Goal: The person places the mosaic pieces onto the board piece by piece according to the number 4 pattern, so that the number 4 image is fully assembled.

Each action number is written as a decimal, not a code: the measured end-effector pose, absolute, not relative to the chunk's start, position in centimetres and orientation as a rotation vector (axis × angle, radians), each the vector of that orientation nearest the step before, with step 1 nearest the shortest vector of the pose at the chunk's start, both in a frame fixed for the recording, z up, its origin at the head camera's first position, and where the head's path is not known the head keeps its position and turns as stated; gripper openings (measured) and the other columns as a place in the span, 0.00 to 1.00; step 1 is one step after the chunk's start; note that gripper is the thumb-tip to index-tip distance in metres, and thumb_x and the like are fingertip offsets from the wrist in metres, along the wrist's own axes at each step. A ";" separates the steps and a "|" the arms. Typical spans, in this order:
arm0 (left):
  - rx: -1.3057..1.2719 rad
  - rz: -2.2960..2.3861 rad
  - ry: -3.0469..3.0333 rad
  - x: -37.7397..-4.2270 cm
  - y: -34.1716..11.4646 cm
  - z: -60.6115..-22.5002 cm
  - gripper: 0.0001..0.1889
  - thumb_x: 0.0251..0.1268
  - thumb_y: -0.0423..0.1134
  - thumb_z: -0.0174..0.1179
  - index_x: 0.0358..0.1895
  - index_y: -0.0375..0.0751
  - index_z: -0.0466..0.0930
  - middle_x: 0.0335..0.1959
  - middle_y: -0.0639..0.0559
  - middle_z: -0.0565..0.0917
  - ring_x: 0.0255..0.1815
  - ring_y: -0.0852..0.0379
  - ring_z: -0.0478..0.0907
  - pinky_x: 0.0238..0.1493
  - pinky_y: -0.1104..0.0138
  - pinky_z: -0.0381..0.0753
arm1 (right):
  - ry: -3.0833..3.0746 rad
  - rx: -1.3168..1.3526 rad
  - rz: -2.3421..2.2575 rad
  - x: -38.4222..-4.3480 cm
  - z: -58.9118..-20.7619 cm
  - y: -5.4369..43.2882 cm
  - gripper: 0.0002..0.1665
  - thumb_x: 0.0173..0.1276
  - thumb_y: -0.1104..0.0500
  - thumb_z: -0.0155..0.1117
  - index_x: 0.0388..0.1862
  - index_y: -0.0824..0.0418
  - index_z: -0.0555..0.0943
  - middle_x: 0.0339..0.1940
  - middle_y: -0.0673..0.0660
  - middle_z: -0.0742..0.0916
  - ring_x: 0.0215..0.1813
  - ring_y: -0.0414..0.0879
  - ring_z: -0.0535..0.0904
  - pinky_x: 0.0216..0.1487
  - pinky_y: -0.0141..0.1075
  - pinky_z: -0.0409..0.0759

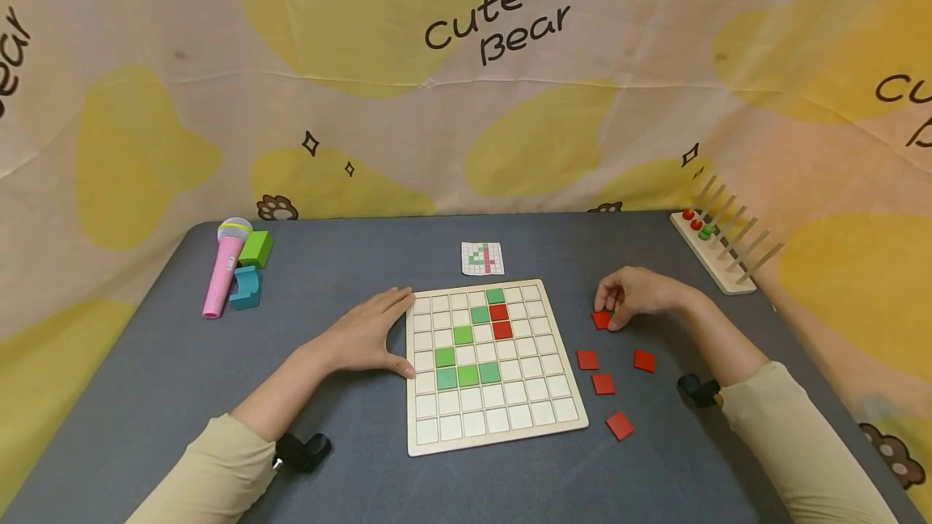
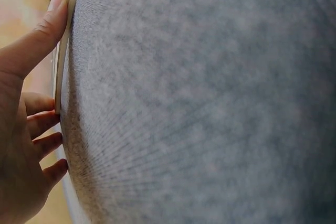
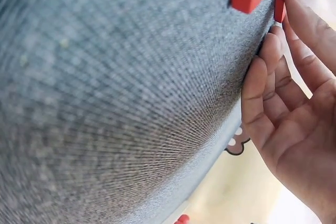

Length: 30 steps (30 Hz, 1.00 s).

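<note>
A white gridded board (image 1: 498,437) lies on the table, with several green tiles (image 1: 463,335) and two red tiles (image 1: 498,312) set in its squares. Along its left side my left hand (image 1: 367,334) rests with fingers spread, the thumb on the edge and fingertips by the far corner. To the right of the board, my right hand (image 1: 641,293) pinches a red tile (image 1: 601,320) between thumb and fingers, low at the table. The right wrist view shows this red tile (image 3: 283,1) at the thumb tip. Several loose red tiles (image 1: 603,383) lie nearer me.
Behind the board lies a small pattern card (image 1: 482,259). A pink toy microphone (image 1: 223,273), a green block (image 1: 256,249) and a blue curved block (image 1: 246,288) are at the far left. A wooden peg stand (image 1: 728,272) with red and green beads stands far right.
</note>
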<state>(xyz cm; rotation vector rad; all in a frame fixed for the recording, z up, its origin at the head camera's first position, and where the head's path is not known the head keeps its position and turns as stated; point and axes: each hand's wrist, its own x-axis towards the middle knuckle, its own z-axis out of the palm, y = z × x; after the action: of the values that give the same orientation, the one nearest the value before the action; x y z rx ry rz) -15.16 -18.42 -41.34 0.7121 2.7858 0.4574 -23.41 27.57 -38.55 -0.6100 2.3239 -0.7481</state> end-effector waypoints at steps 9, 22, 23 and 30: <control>0.704 0.452 2.787 -15.2 -18.5 -41.5 0.65 0.38 0.72 0.71 0.78 0.38 0.54 0.80 0.41 0.57 0.81 0.38 0.52 0.74 0.40 0.60 | 2.334 -0.634 -0.751 -23.4 -38.4 27.1 0.14 0.49 0.64 0.79 0.35 0.64 0.84 0.29 0.56 0.85 0.32 0.40 0.78 0.34 0.30 0.77; 0.710 0.456 2.786 -15.2 -18.5 -41.5 0.65 0.38 0.72 0.71 0.78 0.38 0.54 0.80 0.41 0.57 0.81 0.37 0.52 0.74 0.39 0.60 | 2.354 -0.630 -0.722 -23.3 -37.6 26.5 0.08 0.56 0.62 0.75 0.33 0.62 0.84 0.28 0.55 0.89 0.29 0.39 0.79 0.33 0.31 0.76; 0.710 0.457 2.786 -15.2 -18.5 -41.5 0.65 0.38 0.72 0.71 0.78 0.38 0.54 0.80 0.41 0.57 0.81 0.37 0.52 0.74 0.39 0.60 | 2.349 -0.632 -0.728 -23.2 -37.5 26.4 0.08 0.56 0.63 0.75 0.34 0.62 0.84 0.28 0.55 0.89 0.29 0.39 0.79 0.33 0.31 0.76; 0.704 0.461 2.778 -15.2 -18.5 -41.5 0.65 0.38 0.73 0.71 0.78 0.38 0.54 0.80 0.41 0.56 0.81 0.37 0.52 0.74 0.38 0.60 | 2.332 -0.694 -0.771 -23.0 -36.9 25.4 0.09 0.59 0.64 0.72 0.39 0.62 0.85 0.29 0.56 0.87 0.30 0.39 0.80 0.36 0.30 0.78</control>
<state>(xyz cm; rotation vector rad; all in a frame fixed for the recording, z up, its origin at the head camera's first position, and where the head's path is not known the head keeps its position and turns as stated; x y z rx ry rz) -15.23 -18.48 -41.49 0.7036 2.7781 0.4609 -23.00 25.37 -36.91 -0.6939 2.3320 -0.7711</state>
